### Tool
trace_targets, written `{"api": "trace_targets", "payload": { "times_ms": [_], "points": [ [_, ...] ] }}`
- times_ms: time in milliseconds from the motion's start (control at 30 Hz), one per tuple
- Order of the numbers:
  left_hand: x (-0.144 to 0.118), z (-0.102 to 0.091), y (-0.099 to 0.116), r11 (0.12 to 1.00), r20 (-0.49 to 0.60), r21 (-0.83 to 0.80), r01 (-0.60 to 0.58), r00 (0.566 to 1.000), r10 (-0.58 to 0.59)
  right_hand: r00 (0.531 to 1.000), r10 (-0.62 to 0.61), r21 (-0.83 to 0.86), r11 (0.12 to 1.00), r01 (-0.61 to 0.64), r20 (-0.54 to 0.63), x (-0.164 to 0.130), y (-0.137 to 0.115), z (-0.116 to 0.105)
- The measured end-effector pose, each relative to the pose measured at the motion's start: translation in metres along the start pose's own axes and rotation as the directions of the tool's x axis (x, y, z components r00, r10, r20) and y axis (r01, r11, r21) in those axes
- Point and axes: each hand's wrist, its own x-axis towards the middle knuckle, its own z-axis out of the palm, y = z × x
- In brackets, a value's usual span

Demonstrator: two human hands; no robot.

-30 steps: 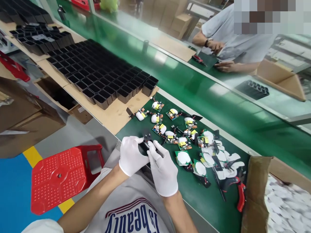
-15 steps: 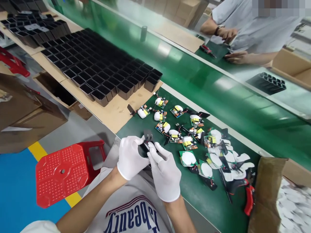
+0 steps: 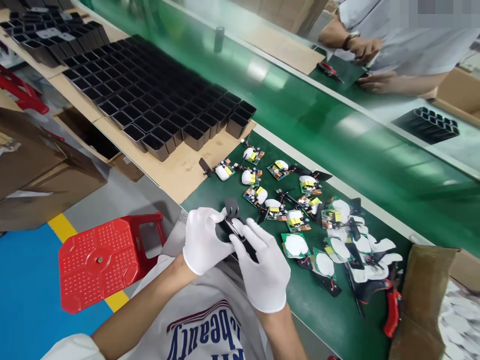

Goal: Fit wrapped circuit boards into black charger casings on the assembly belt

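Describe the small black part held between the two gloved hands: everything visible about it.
The black part is a small dark piece, apparently plastic, held above the near edge of the green mat. A squarish black tab with two small marks stands up at its top; a white patch shows just below. The left hand cups it from the left, and the right hand pinches it from the right. Gloves hide its lower body.
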Motion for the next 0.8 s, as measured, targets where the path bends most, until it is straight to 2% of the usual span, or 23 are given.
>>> {"api": "trace_targets", "payload": {
  "times_ms": [133, 233, 333, 400, 500, 600, 700, 800],
  "points": [
    [0.002, 0.002, 0.001, 0.997, 0.014, -0.074, 0.007, 1.0, -0.006, 0.998, 0.045, 0.003, 0.999, -0.045, 0.032, -0.005, -0.005, -0.001],
    [0.003, 0.002, -0.004, 0.992, 0.035, -0.115, -0.056, 0.998, 0.06, 0.998, -0.011, 0.018, 1.0, 0.01, 0.061, 0.001, -0.003, 0.001],
    [0.0, -0.002, -0.015, 0.983, 0.003, -0.109, -0.151, 0.988, 0.152, 0.997, -0.049, -0.016, 0.999, 0.05, 0.055, 0.013, -0.001, -0.004],
    [-0.003, -0.008, -0.024, 0.984, 0.015, -0.098, -0.147, 0.989, 0.149, 0.999, -0.047, -0.043, 0.998, 0.048, 0.023, 0.022, -0.004, -0.013],
    [-0.005, -0.016, -0.036, 0.979, 0.041, -0.172, -0.108, 0.992, 0.116, 0.999, 0.021, -0.121, 0.992, -0.024, -0.028, 0.027, -0.01, -0.019],
    [-0.004, -0.02, -0.041, 0.938, -0.022, -0.316, -0.141, 0.99, 0.142, 0.995, 0.093, -0.152, 0.983, -0.098, -0.041, 0.02, -0.014, -0.008],
    [-0.002, -0.022, -0.039, 0.921, -0.042, -0.368, -0.13, 0.991, 0.123, 0.982, 0.184, -0.064, 0.98, -0.186, -0.034, 0.011, -0.014, 0.005],
    [-0.001, -0.024, -0.035, 0.908, -0.024, -0.409, -0.087, 0.996, 0.085, 0.962, 0.269, 0.02, 0.963, -0.269, -0.036, 0.009, -0.011, 0.001]
  ]
}}
